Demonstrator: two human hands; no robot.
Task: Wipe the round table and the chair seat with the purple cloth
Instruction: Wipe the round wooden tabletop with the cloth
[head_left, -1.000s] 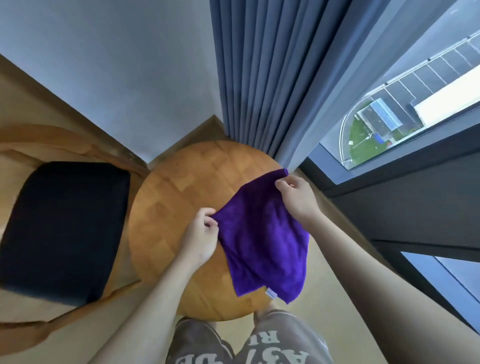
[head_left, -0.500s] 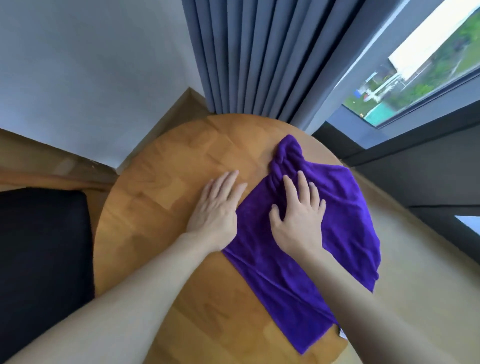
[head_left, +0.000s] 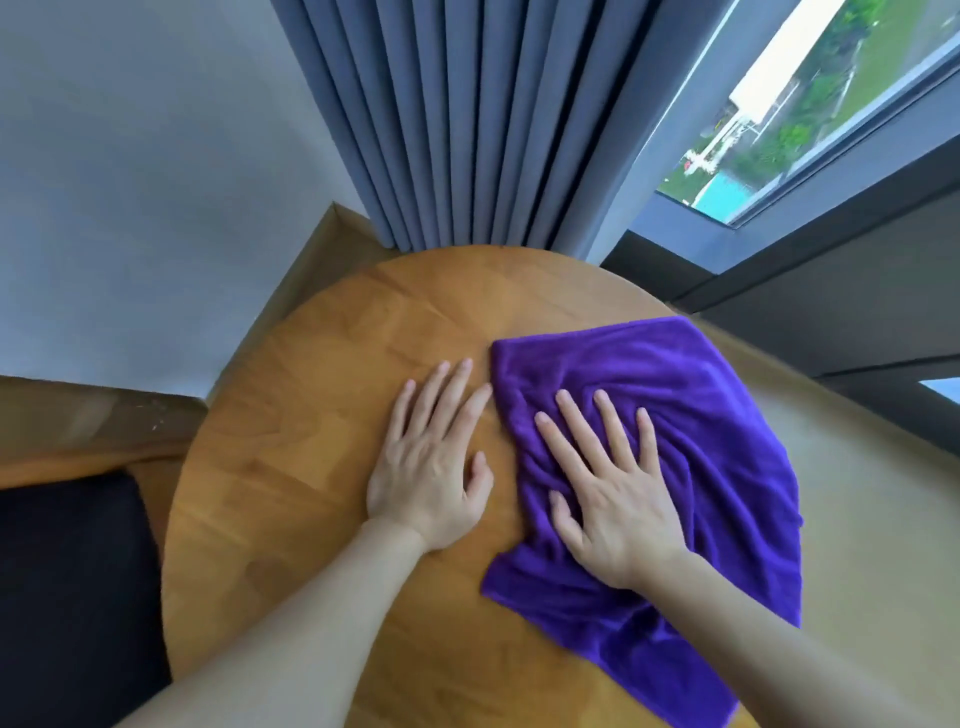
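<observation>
Purple cloth (head_left: 675, 415) lies under the flat right hand (head_left: 613, 499); left hand (head_left: 431, 473) flat on round table (head_left: 311, 415).

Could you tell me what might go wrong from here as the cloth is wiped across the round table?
The purple cloth overhangs the round table's right edge, so a rightward stroke might drag it off. Only the right hand presses it; the bunched folds may leave streaks. The left hand, flat on bare wood, could smudge wiped areas.
</observation>
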